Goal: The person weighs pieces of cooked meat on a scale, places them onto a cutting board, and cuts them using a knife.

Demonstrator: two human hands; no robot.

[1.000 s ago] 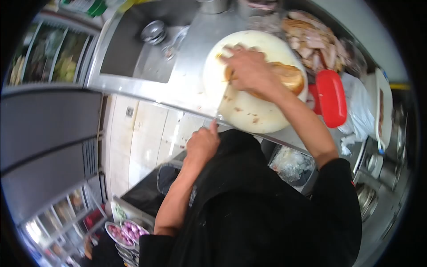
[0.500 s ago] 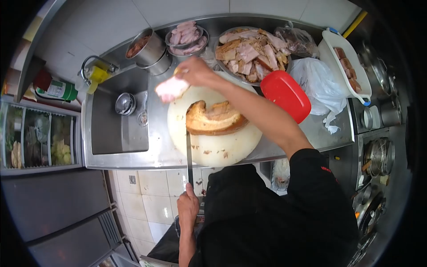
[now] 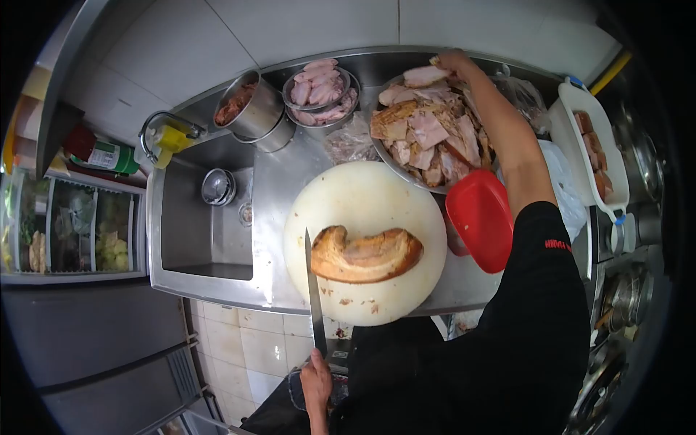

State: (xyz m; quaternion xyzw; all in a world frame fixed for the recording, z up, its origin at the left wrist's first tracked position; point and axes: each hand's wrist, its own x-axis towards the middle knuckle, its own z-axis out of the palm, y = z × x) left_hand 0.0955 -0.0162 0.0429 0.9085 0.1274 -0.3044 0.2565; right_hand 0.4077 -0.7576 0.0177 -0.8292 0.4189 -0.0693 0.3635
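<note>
My left hand [image 3: 316, 380] is closed round the handle of a long knife [image 3: 315, 290], its blade pointing away from me across the near left part of a round white cutting board [image 3: 362, 196]. A browned, curved piece of pork belly [image 3: 366, 257] lies on the board, its left end beside the blade. My right hand [image 3: 453, 64] is stretched over the far side of a large metal bowl [image 3: 383, 154] heaped with sliced meat [image 3: 428, 130]. Its fingers pinch a pale slice of pork [image 3: 425, 76] above the heap.
A red plastic container [image 3: 480, 217] stands right of the board. Bowls of pale raw meat [image 3: 319, 90] and a metal pot [image 3: 250, 109] stand at the back left. At left is a sink [image 3: 210, 246] with a faucet [image 3: 156, 130]. A white tray [image 3: 580, 123] holds brown blocks at right.
My right hand has carried the slice from above the board's far left side to the bowl at the far right. The knife stays by the pork belly's left end. The view has shifted.
</note>
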